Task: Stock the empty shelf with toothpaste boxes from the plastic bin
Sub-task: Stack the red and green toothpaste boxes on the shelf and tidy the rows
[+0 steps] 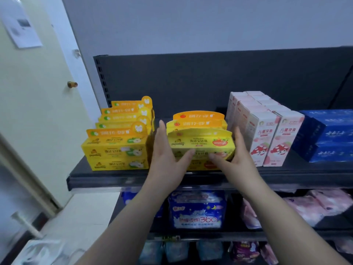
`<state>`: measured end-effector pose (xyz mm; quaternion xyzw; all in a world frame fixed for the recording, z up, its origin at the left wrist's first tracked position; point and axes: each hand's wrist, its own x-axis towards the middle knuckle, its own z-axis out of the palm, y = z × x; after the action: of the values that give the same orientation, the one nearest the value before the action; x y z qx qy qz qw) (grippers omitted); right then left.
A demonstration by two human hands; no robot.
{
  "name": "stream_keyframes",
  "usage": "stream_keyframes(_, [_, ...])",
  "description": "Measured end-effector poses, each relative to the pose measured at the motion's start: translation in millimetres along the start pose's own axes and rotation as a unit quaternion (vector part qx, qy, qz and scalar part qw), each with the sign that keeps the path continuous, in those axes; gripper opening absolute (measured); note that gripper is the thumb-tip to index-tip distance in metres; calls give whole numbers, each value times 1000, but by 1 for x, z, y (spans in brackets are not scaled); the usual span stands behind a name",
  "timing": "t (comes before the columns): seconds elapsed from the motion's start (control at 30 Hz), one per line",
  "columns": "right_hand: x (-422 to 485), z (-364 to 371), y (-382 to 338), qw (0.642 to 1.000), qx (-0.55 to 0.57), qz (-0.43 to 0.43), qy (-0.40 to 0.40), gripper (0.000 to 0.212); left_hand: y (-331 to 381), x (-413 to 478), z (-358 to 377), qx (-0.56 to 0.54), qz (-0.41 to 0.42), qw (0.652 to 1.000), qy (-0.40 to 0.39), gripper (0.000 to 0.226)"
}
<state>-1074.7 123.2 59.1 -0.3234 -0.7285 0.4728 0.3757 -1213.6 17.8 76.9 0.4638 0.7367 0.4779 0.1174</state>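
Head view: your left hand and right hand bracketed the front box, fingers straight, thumbs flat on its face. It looked like squaring it onto its stack on the shelf, between the yellow boxes and pink boxes.

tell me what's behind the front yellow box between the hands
Behind the front yellow box, two more boxes show only their orange top tabs. Their bodies and anything farther back are covered.
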Motion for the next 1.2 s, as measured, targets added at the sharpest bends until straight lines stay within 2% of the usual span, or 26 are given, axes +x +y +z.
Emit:
stream_keyframes(0.1, [7,0,-2,998,32,5,-46,64,0,6,3,-69,-78,994,-12,107])
stream_keyframes(0.13, [9,-1,-4,997,43,9,-61,59,-1,10,2,-102,-103,989,-17,107])
stream_keyframes(0.27, [13,-2,-7,994,75,26,-74,56,-5,19,-2,-186,-141,972,-25,101])
stream_keyframes(0.4, [16,-1,-12,992,104,44,-63,56,-5,25,-3,-223,-172,959,-40,112])
stream_keyframes(0.47, [18,0,-17,991,106,50,-60,68,-3,29,-5,-228,-177,957,-45,120])
stream_keyframes(0.57, [27,4,-17,994,66,87,0,103,-6,36,-2,-256,-188,948,-14,114])
stream_keyframes(0.6, [28,5,-17,993,63,101,6,110,-8,38,-1,-274,-200,941,-2,107])
stream_keyframes(0.67, [32,9,-16,987,103,119,14,114,-5,41,1,-301,-213,929,12,75])
stream_keyframes(0.7, [32,12,-17,983,132,127,19,109,-2,42,1,-312,-217,925,16,58])
stream_keyframes(0.73, [33,13,-16,978,159,130,26,92,-1,44,2,-322,-224,920,14,50])
stream_keyframes(0.8, [34,15,-16,971,203,119,45,37,-4,47,3,-333,-240,912,0,47])
stream_keyframes(0.83, [36,15,-15,968,216,121,50,23,-6,48,4,-337,-244,909,-4,47])
stream_keyframes(1.03, [51,16,-5,964,218,129,85,25,-9,48,7,-352,-233,906,-12,42])
stream_keyframes(1.2, [55,18,-7,973,179,119,85,29,-3,48,6,-341,-217,915,-2,46])
